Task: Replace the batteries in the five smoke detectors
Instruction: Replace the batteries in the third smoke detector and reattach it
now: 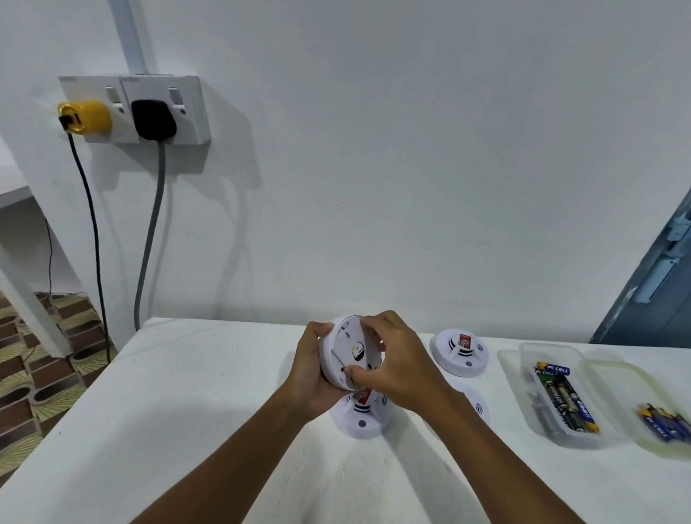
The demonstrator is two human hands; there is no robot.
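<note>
The held smoke detector (350,352) is lifted above the white table (198,394), tilted so that its flat back side faces the person. The left hand (312,372) grips its left rim from behind, with fingers curled around the edge. The right hand (395,365) lies over the right part of the back, and its fingertips (351,373) pinch at a small dark spot near the lower edge. I judge this is the battery cover or its latch, so the coming move depends on the right hand, which is the nearer one to it.

Under the hands, a second detector (364,417) stands on the table. A third detector (476,405) is mostly hidden behind the right wrist. A fourth detector (459,352) sits farther right. A fifth is not visible. At the right, a clear tray (527,401) holds batteries (566,399), and loose batteries (669,424) lie beyond it, blurred.
</note>
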